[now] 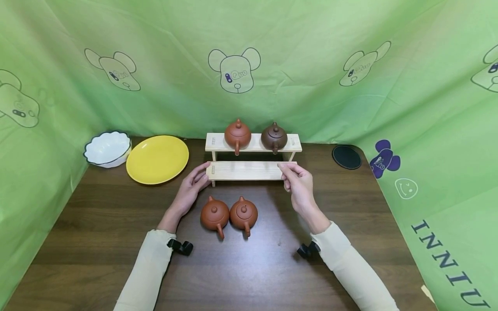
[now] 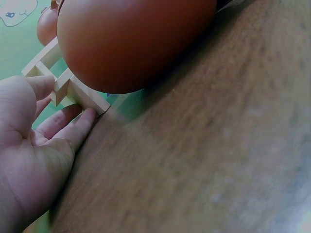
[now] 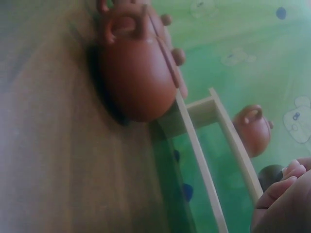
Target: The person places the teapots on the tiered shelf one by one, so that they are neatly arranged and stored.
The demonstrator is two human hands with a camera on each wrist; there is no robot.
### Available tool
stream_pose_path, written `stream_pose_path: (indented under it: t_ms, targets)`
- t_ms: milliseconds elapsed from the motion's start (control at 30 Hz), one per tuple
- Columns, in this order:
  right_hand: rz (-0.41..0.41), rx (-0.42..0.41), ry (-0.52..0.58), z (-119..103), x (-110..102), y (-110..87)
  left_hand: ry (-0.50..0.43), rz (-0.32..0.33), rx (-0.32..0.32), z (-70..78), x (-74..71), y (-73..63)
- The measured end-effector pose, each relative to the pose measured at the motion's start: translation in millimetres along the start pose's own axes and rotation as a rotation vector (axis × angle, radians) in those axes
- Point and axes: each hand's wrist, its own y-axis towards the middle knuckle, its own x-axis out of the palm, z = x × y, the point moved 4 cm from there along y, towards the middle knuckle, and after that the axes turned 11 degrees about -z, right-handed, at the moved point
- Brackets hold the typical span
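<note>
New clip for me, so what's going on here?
A person has both hands at a two-step wooden stand. The left hand holds the left end of the lower step; the right hand is at its right end, though whether it touches is unclear. A reddish-brown teapot and a dark brown teapot sit on the upper step. Two more reddish-brown teapots stand side by side on the table in front.
</note>
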Motion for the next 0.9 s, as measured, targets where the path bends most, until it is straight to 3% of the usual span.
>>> stream_pose_path:
  t_ms: [900]
  targets:
    - [-0.084, 0.134, -0.073, 27, -5, -26.4, -0.004, 0.006, 0.004, 0.0, 0.6, -0.3]
